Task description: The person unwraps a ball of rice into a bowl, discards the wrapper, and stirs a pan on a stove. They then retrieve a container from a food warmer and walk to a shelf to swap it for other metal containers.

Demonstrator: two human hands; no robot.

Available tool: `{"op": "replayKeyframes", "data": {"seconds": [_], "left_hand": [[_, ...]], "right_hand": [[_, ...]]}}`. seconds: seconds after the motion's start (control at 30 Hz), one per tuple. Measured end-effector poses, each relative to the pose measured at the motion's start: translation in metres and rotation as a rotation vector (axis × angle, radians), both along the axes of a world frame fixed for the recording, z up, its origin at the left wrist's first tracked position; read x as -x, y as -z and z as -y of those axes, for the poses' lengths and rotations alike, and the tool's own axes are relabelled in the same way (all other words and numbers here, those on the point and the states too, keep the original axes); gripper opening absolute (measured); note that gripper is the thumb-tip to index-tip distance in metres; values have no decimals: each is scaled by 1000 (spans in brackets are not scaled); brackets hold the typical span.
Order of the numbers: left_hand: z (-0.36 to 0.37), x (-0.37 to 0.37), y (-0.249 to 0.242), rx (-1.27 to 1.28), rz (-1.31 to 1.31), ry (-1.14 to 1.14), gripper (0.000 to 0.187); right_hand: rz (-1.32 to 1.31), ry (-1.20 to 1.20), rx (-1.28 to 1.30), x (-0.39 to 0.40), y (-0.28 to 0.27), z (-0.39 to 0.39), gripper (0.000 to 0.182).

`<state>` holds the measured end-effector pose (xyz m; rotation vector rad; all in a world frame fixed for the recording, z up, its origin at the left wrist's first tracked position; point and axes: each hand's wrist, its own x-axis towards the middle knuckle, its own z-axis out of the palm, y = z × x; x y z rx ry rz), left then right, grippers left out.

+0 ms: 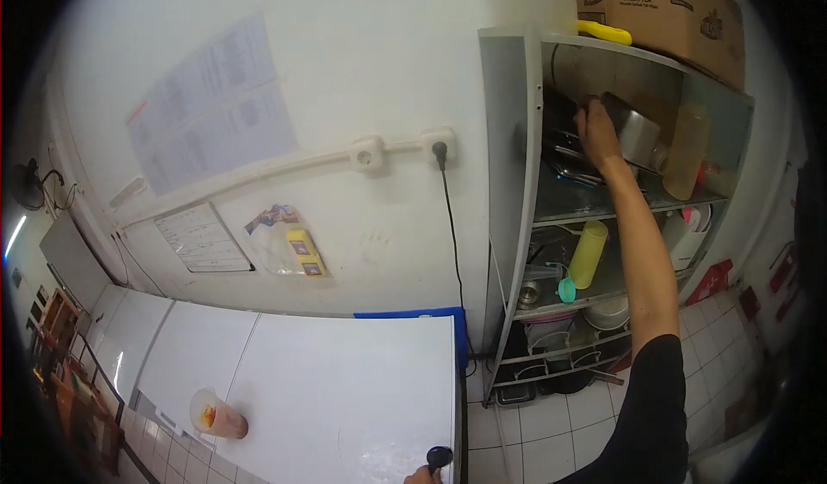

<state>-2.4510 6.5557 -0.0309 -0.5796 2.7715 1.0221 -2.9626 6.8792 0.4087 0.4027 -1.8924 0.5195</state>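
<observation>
My right hand (596, 135) reaches into the upper shelf of a metal cabinet (510, 183). Its fingers are closed at the edge of something dark, too hidden to make out. Just right of those fingers lies a tilted metal container (633, 131), with a tall yellowish plastic bottle (686, 152) beyond it. Flat dark trays or lids (568, 161) lie below the hand. At the bottom edge of the view, my left hand (422, 476) is closed around a black utensil with a round head (439, 457), over the white table-like top (345, 372).
A clear cup with reddish contents (220, 417) stands on the white top. Lower in the cabinet are a yellow-green tumbler (588, 254), a turquoise lid (566, 290) and bowls. A cardboard box (663, 15) sits above. A black cord (451, 226) hangs from the wall socket.
</observation>
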Motion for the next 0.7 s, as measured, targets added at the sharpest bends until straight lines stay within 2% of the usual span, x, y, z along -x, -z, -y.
{"op": "replayKeyframes", "data": {"seconds": [0.17, 0.27, 0.4, 0.43, 0.47, 0.5, 0.53, 0.57, 0.6, 0.63, 0.67, 0.7], "left_hand": [[-1, 1, -10, -43, 67, -42, 35], [-1, -2, 3, -17, -3, -53, 33], [3, -2, 42, 21, 27, -45, 33], [-1, -6, 48, 307, -245, 54, 27], [3, -5, 64, 284, -217, 52, 25], [6, -4, 59, 266, -186, 67, 30], [7, -4, 57, 242, -282, 68, 29], [9, -4, 62, 224, -256, 77, 29], [11, -4, 59, 145, -276, 43, 31], [14, -5, 61, 102, -330, 59, 30], [18, -3, 50, 19, -172, 75, 29], [20, -6, 45, -7, -236, 53, 29]], "right_hand": [[-110, -221, 332, -3, 4, 9, 20], [-300, -186, 313, -13, 10, 5, 22], [-334, -1, 337, -73, 23, 4, 24], [-312, -7, 382, -82, 35, 0, 25], [-411, 41, 377, -76, 56, -16, 20], [-450, -28, 418, -86, 74, -22, 18], [-255, 121, 228, -132, 80, -11, 23], [-148, -84, 417, -154, 92, -2, 28], [-183, -165, 383, -170, 115, -7, 30], [-183, -151, 515, -216, 117, 41, 30], [-213, -246, 469, -232, 141, 42, 29], [-191, -205, 410, -264, 152, 66, 27]]}}
